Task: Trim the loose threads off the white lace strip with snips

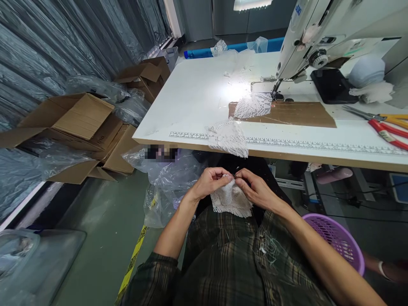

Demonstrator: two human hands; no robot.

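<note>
Over my lap, my left hand (211, 182) and my right hand (256, 188) pinch the top edge of a small piece of white lace (232, 199). The fingers of both hands are closed on it, close together. The lace hangs down onto my plaid clothing. More white lace (230, 138) drapes over the front edge of the white table (197, 102), and another piece (253, 107) lies under the needle of the sewing machine (321, 34) on a brown card sheet (296, 114).
Scissors with red and yellow handles (387, 127) lie at the table's right. A purple basket (338, 240) stands on the floor at my right. Cardboard boxes (79, 123) and clear plastic bags (162, 178) crowd the floor at the left. A ruler strip (302, 144) runs along the table's front.
</note>
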